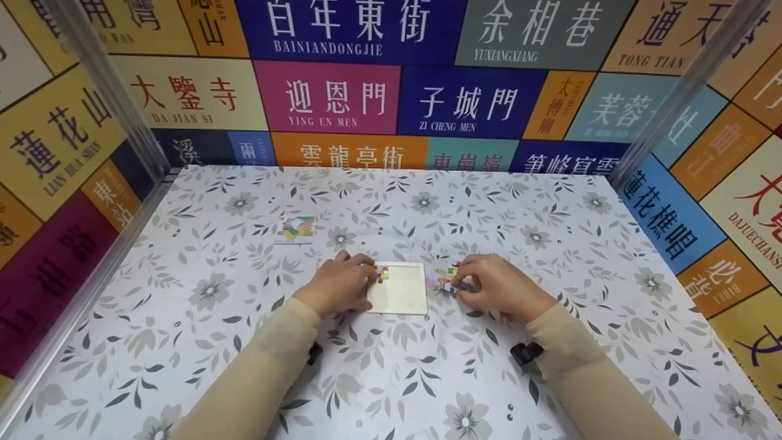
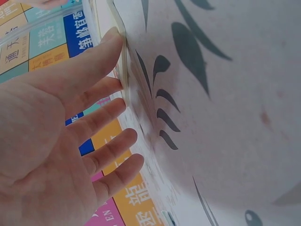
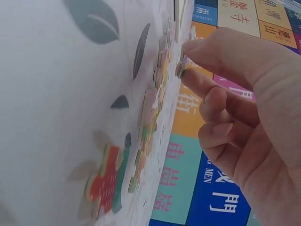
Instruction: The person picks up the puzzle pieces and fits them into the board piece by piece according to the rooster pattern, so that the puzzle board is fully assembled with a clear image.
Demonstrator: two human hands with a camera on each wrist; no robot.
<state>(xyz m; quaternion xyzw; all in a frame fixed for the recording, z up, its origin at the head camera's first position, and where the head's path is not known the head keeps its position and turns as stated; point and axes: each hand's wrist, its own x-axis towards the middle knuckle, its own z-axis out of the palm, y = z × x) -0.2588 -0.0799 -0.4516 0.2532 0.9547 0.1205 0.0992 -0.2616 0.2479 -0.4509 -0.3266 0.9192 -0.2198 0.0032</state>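
A shallow cream puzzle tray (image 1: 400, 294) lies flat on the table. Inside its upper left corner sits a colourful jigsaw piece (image 1: 383, 274), partly covered by fingers. My left hand (image 1: 342, 284) rests at the tray's left side, fingers loosely extended; in the left wrist view the thumb and some fingertips touch the tray edge (image 2: 124, 70). Right of the tray, my right hand (image 1: 498, 284) pinches a small jigsaw piece (image 3: 180, 67) between thumb and index finger, above the table. Several loose jigsaw pieces (image 1: 438, 278) lie beneath and beside that hand, partly hidden by it.
A small square picture card (image 1: 296, 228) lies farther back on the left. The table (image 1: 391, 379) has a white leaf-and-flower cover. Colourful panels with large characters (image 1: 330, 98) stand along the back and both sides, with clear corner posts (image 1: 678, 79).
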